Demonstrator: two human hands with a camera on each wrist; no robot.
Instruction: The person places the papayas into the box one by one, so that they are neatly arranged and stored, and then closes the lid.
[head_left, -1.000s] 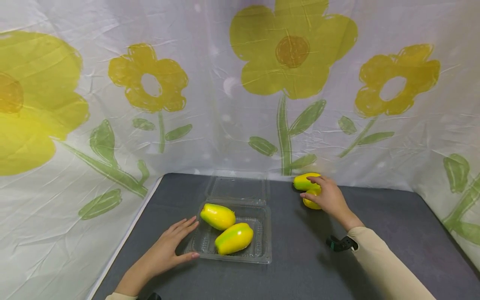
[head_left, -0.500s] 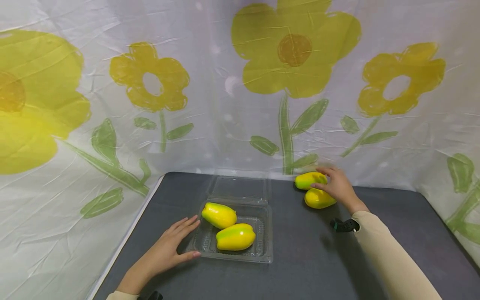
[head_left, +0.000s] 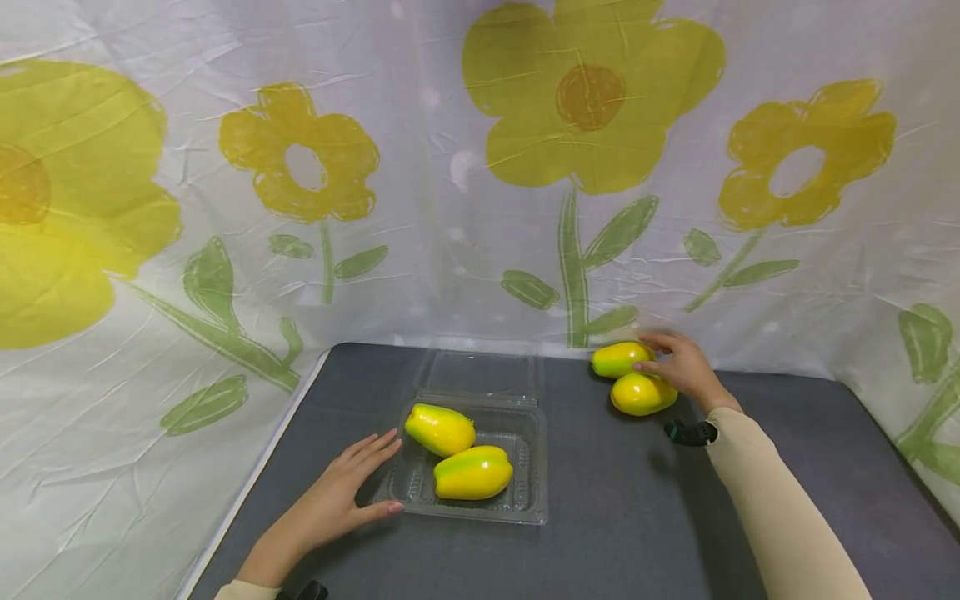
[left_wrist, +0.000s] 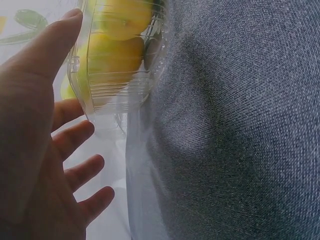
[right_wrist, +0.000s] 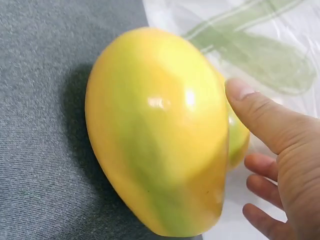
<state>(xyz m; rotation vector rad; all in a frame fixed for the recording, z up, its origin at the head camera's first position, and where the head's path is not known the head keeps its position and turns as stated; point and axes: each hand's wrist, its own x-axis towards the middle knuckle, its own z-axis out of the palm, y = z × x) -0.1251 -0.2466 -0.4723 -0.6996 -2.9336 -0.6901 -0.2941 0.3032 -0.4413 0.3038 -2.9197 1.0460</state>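
Two yellow-green papayas, a rear one and a front one, lie in a clear plastic clamshell box with its lid folded back. My left hand is beside the box's left wall, fingers spread and thumb near the front corner; in the left wrist view the thumb and fingertips are right at the rim. At the back right, my right hand reaches over the right end of a far papaya, thumb on the near side. Just in front lies a nearer papaya, large in the right wrist view.
A dark grey cloth covers the table. The raised clear lid lies at the back, close to a white curtain with printed yellow flowers. The far papaya sits right by this curtain.
My right hand has moved back and rightward from over the nearer papaya to the far one's right end. The front papaya in the box has turned slightly. The left hand has stayed put.
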